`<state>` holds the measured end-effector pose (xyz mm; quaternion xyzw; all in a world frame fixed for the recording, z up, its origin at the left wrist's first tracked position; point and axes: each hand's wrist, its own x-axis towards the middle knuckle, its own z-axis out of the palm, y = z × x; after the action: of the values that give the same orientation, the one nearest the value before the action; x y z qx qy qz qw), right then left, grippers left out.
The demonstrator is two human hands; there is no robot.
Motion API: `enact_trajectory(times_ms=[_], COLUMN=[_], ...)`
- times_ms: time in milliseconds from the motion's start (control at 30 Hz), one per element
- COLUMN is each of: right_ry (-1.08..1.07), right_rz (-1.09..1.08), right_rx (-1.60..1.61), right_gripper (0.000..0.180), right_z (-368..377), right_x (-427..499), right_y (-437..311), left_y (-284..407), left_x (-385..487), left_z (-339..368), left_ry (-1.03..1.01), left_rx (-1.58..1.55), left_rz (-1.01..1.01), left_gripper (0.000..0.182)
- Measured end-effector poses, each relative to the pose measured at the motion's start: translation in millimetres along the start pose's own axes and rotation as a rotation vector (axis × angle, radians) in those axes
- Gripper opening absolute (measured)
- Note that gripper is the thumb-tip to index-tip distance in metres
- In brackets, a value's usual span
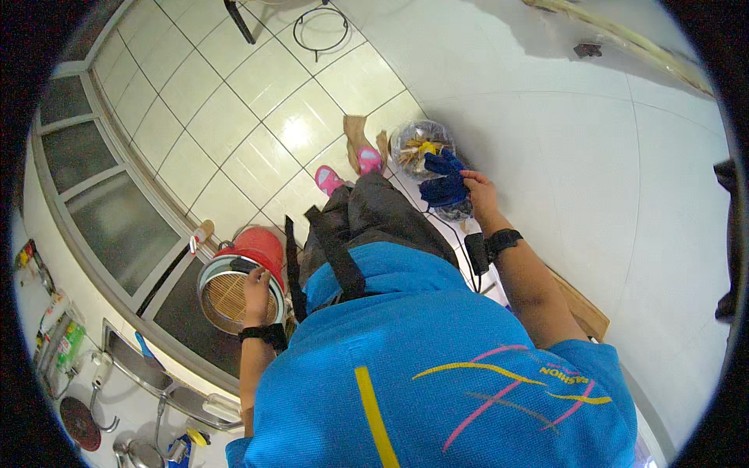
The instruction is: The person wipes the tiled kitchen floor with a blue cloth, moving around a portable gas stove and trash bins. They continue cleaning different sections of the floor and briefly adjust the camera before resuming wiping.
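My right hand [481,192] pinches a dark blue cloth item [443,186], possibly a glove, which hangs by the white wall. Just beyond the cloth stands a bin lined with clear plastic [404,137]; thin sticks and something yellow [430,148] lie inside. My left hand [257,291] hangs loosely with fingers slightly bent and nothing visible in them. It is over a round metal pot [206,307] with a slatted bamboo rack [231,295] in it; whether it touches the pot is unclear. A red bucket [257,245] stands beside that pot.
Glass-panelled cabinet doors [120,222] run along the left, below a counter with a sink [131,357]. A spray bottle [202,235] is near the bucket. A black metal ring stand [345,36] rests on the tiled floor [234,117]. A wooden board [579,304] leans behind my right arm.
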<state>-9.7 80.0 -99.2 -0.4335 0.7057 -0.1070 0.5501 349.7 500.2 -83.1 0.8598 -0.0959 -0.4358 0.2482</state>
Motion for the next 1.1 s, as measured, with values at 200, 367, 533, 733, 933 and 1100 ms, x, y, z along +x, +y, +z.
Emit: enact_trajectory(times_ms=[200, 367, 533, 733, 933, 1100], right_ry=[-0.099, -0.114, -0.193, -0.185, -0.148, -0.207], right_rz=[0.063, -0.006, -0.098, -0.036, -0.132, -0.067], right_rx=[-0.066, -0.050, -0.023, -0.260, -0.195, -0.235], right_gripper=[0.020, 0.020, 0.019, 0.022, 0.020, 0.022], right_z=[-1.4, -17.0, -46.6, -84.5, -96.9, -73.6], right_x=[0.8, 4.6, 15.3, 12.6, -4.2, -26.7], right_y=[-10.9, 2.5, 11.5, 26.7, 43.5, 45.6], left_y=[22.0, 2.6, 4.0, 14.5, -4.6, -56.7], left_x=[-31.0, -52.5, -63.1, -93.6, -116.3, -123.1], left_z=[38.3, 75.3, 111.8, 160.8, 165.9, 166.2], left_ry=[-0.101, -0.105, -0.065, -0.036, -0.084, 0.053], left_rx=[0.011, 0.018, -0.208, 0.019, -0.145, -0.122], left_rz=[-0.090, -0.181, -0.126, -0.010, -0.063, -0.022], left_gripper=[0.030, 0.030, 0.032, 0.031, 0.029, 0.030])
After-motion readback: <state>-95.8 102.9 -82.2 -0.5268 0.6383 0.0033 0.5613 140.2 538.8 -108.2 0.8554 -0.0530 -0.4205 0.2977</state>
